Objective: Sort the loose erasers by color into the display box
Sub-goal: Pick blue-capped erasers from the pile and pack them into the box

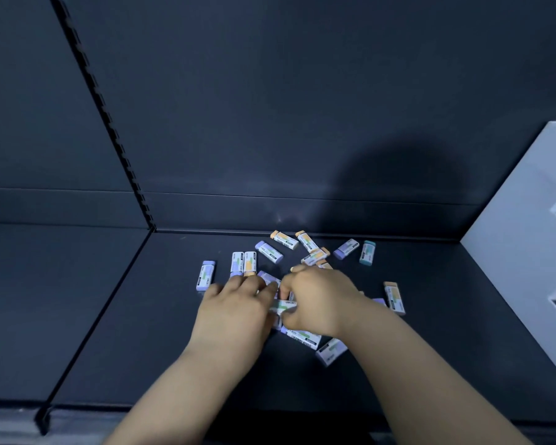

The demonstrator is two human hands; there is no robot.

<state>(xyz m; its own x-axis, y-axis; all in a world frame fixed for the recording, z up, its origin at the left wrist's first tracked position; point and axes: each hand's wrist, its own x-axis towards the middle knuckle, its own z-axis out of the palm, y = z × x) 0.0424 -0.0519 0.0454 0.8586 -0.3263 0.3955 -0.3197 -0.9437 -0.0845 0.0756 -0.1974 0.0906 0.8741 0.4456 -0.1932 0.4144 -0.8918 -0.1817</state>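
Head camera looks forward-down, seemingly near the shelf [174, 364].

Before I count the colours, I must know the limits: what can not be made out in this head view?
Head view only:
1. White cardboard display box: cut off by the right edge, its inside mostly out of frame.
2. Erasers under the left hand and right hand: hidden, colours and number unknown.
3. White-sleeved eraser between the hands: which hand grips it is unclear.
4. Sleeve print: too small, blurred.
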